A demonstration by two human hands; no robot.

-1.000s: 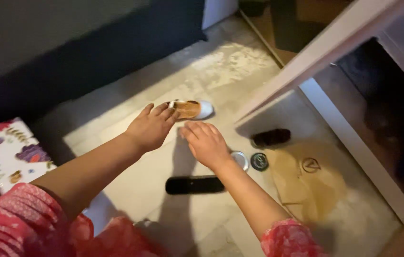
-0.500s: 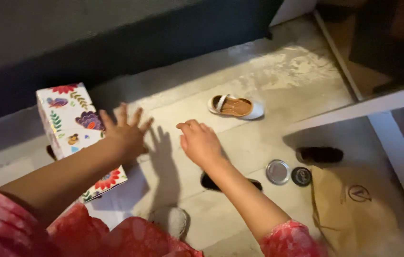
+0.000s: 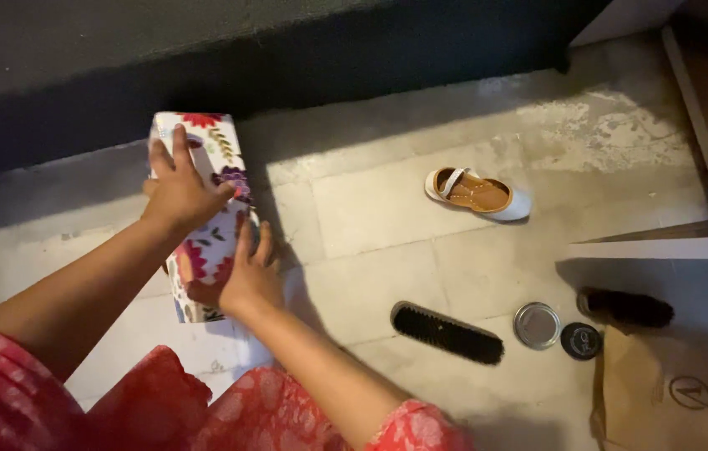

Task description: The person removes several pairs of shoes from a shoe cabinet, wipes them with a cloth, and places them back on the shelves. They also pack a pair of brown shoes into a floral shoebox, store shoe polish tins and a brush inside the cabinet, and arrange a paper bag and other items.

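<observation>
Pale tiled floor [image 3: 387, 209]. Your left hand [image 3: 177, 190] and right hand [image 3: 247, 280] both grip white flowered cardboard box [image 3: 204, 209] (lid shut); black brush [image 3: 447, 332] untouched.

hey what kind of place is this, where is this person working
Probably a home floor, by a cupboard or shoe storage. Both hands, left hand and right hand, grip a floral box on pale floor tiles, with a small shoe, a brush and a polish tin nearby.
</observation>
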